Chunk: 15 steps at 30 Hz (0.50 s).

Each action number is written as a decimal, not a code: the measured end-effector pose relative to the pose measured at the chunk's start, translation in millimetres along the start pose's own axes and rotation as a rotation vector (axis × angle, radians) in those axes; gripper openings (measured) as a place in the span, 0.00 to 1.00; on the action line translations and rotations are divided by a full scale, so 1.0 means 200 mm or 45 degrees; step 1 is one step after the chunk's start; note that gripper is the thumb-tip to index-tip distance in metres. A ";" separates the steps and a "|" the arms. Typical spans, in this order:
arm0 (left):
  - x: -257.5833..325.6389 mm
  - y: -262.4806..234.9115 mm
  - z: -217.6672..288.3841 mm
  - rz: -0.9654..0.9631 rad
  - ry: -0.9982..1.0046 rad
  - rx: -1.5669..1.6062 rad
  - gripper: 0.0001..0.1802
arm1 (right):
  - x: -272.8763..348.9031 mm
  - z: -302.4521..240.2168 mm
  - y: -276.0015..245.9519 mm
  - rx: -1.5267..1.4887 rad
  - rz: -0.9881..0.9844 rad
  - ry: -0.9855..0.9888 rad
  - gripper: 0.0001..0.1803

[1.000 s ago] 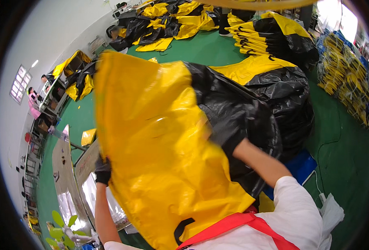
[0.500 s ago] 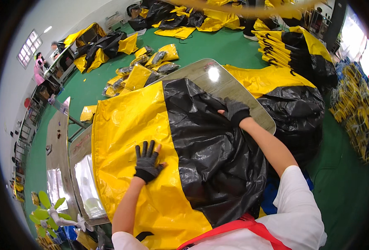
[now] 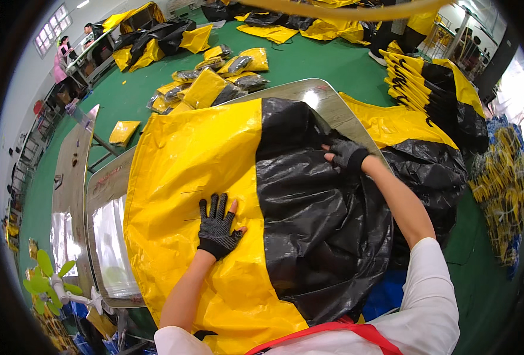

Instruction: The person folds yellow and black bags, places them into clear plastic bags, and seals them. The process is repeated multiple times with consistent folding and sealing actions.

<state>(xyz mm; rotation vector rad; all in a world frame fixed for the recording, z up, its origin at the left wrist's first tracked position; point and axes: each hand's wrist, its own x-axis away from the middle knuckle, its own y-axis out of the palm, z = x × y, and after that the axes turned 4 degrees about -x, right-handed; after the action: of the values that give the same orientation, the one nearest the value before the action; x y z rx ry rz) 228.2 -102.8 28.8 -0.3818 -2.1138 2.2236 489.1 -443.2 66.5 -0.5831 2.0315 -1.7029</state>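
A large yellow and black plastic sheet (image 3: 197, 154) lies spread over the table, its yellow part on the left and its wrinkled black part (image 3: 321, 225) on the right. My left hand (image 3: 219, 225), in a dark glove with bare thumb and a bare fingertip, lies flat on the yellow part with fingers spread. Farther off, my right hand (image 3: 346, 155), gloved alike, rests on the black part near its far right edge, fingers stretched out. Neither hand grips anything. The sheet hides most of the tabletop (image 3: 321, 94).
A second yellow and black sheet (image 3: 422, 160) hangs beyond the table's right side. Packed yellow bundles (image 3: 206, 89) lie on the green floor ahead. Folded yellow and black pieces (image 3: 416, 89) are stacked at the far right. A green-bladed fan (image 3: 52, 281) stands at the lower left.
The view has shifted. My right hand has slid slightly nearer across the black part, and the sheet's far edge lies differently. My left hand stays flat on the yellow part.
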 end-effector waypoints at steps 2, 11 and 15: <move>0.01 -0.02 0.01 0.002 -0.008 0.020 0.39 | -0.15 -0.03 -0.14 -0.175 -0.215 0.322 0.25; -0.10 -0.12 0.30 -0.172 0.558 0.355 0.42 | -0.71 -0.15 -0.24 -0.258 0.386 -0.158 0.30; -0.31 0.06 0.19 0.016 0.417 0.077 0.42 | -0.21 -0.74 -0.64 -0.223 0.895 -0.718 0.13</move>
<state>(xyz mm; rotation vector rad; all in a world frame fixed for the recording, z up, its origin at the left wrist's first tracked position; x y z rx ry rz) 282.4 -153.8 26.9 -0.7022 -1.8762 2.0553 445.3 -320.8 219.1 -0.2920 1.6859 -0.8389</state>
